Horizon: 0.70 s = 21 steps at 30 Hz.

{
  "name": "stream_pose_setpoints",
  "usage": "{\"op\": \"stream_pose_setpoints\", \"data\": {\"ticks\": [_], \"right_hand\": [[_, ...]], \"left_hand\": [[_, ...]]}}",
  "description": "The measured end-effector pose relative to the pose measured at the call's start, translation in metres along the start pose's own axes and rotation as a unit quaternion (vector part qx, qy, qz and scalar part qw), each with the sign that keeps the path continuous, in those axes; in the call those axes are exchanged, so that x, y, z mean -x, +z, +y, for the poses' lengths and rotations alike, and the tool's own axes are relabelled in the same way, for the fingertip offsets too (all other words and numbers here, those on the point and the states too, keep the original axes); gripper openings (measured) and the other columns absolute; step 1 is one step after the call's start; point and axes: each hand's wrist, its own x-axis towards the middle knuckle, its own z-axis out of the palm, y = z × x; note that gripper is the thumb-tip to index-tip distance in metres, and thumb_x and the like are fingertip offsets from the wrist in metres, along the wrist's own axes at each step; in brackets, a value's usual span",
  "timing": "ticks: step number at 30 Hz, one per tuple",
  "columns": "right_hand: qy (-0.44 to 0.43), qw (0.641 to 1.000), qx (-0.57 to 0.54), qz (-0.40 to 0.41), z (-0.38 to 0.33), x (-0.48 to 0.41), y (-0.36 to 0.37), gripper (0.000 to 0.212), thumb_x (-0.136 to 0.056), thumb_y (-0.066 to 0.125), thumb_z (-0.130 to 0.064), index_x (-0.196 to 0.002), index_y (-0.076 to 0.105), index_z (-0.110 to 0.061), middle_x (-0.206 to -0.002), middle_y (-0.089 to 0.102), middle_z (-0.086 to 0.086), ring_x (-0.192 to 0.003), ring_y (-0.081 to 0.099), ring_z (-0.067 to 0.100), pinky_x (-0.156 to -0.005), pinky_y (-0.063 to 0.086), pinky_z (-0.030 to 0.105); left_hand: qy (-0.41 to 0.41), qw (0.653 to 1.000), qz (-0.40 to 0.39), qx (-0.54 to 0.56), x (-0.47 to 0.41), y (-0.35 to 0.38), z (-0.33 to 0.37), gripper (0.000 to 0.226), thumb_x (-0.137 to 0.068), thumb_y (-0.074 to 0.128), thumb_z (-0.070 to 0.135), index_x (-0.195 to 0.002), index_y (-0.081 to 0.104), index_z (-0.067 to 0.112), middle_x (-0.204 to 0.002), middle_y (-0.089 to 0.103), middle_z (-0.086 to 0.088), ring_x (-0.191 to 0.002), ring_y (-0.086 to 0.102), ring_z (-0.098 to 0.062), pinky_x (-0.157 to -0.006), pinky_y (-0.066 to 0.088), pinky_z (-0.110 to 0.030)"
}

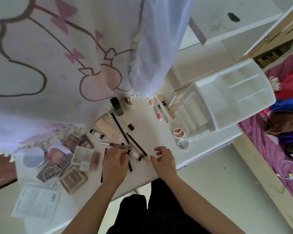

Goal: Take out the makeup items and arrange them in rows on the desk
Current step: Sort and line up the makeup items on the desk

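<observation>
– Left of the white organizer point(227, 102), on the desk point(147, 125), what does the head view show of your hands?

– My left hand point(115, 163) has its fingers bent onto the small black-capped tube point(134, 154) among the pencils point(135, 143). Whether they pinch it or just touch it, I can't tell. My right hand point(164, 160), nearer the organizer, hovers with fingers loosely apart, holding nothing.

– Which step is this?

– Lining up, I'd say, since the organizer's compartments look emptied. Next, the tube wants turning parallel to the pencils. Then the palettes point(82, 155), farthest left of the organizer, need squaring into a row.
</observation>
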Motion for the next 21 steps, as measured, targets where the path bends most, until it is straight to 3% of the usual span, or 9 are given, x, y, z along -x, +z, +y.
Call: {"op": "stream_pose_setpoints", "data": {"ticks": [3, 5, 8, 11, 17, 19, 21], "right_hand": [[-0.039, 0.998, 0.034, -0.02, -0.009, 0.009, 0.02, 0.019, -0.091, 0.068, -0.031, -0.108, 0.063, -0.026, -0.099, 0.052, -0.008, -0.07, 0.057, 0.002, -0.078, 0.043, 0.021], [-0.05, 0.997, 0.049, -0.015, -0.015, 0.012, 0.029, 0.014, -0.092, 0.064, -0.028, -0.105, 0.066, -0.026, -0.1, 0.053, -0.005, -0.073, 0.06, 0.01, -0.081, 0.047, 0.027], [-0.04, 0.995, 0.091, -0.022, -0.016, 0.017, 0.038, 0.018, -0.093, 0.058, -0.022, -0.109, 0.063, -0.024, -0.105, 0.053, -0.002, -0.085, 0.062, 0.02, -0.085, 0.05, 0.035], [-0.041, 0.988, 0.142, -0.036, -0.013, 0.02, 0.041, 0.022, -0.092, 0.056, -0.022, -0.114, 0.058, -0.023, -0.107, 0.057, -0.001, -0.096, 0.061, 0.023, -0.085, 0.048, 0.036], [-0.05, 0.992, 0.105, -0.051, -0.02, 0.018, 0.035, 0.021, -0.096, 0.06, -0.037, -0.108, 0.069, -0.022, -0.091, 0.071, -0.007, -0.088, 0.066, 0.013, -0.084, 0.051, 0.03], [-0.054, 0.996, 0.031, -0.069, -0.028, 0.028, 0.031, 0.014, -0.094, 0.065, -0.033, -0.105, 0.071, -0.027, -0.085, 0.071, -0.011, -0.081, 0.065, 0.003, -0.078, 0.05, 0.022], [-0.065, 0.992, -0.047, -0.097, -0.044, 0.037, 0.025, 0.008, -0.092, 0.069, -0.03, -0.099, 0.071, -0.032, -0.081, 0.071, -0.011, -0.077, 0.065, 0.0, -0.076, 0.049, 0.02]], "left_hand": [[-0.039, 0.998, -0.042, -0.028, 0.026, -0.005, -0.033, 0.024, -0.091, 0.05, 0.032, -0.101, 0.069, 0.021, -0.111, 0.066, 0.002, -0.093, 0.058, -0.023, -0.087, 0.048, -0.041], [-0.061, 0.995, -0.067, -0.044, 0.037, -0.01, -0.041, 0.038, -0.089, 0.046, 0.034, -0.114, 0.069, 0.019, -0.127, 0.063, -0.002, -0.115, 0.056, -0.028, -0.099, 0.045, -0.047], [-0.065, 0.992, -0.104, -0.035, 0.049, -0.017, -0.043, 0.039, -0.093, 0.055, 0.02, -0.133, 0.059, 0.021, -0.147, 0.047, 0.003, -0.136, 0.041, -0.021, -0.108, 0.033, -0.041], [-0.074, 0.99, -0.113, -0.041, 0.057, -0.023, -0.038, 0.046, -0.095, 0.055, 0.02, -0.141, 0.05, 0.023, -0.154, 0.036, 0.008, -0.142, 0.032, -0.015, -0.109, 0.026, -0.035], [-0.117, 0.983, -0.142, -0.009, 0.054, -0.031, -0.04, 0.042, -0.096, 0.055, 0.027, -0.137, 0.053, 0.024, -0.147, 0.047, 0.006, -0.136, 0.04, -0.015, -0.107, 0.034, -0.034], [-0.152, 0.979, -0.114, 0.069, 0.054, -0.039, -0.03, 0.027, -0.097, 0.056, 0.028, -0.125, 0.058, 0.026, -0.126, 0.058, 0.011, -0.116, 0.052, -0.01, -0.093, 0.038, -0.021], [-0.22, 0.947, -0.077, 0.221, 0.045, -0.057, -0.009, 0.018, -0.096, 0.058, 0.037, -0.111, 0.064, 0.028, -0.105, 0.063, 0.012, -0.097, 0.057, -0.006, -0.083, 0.04, -0.016]]}}
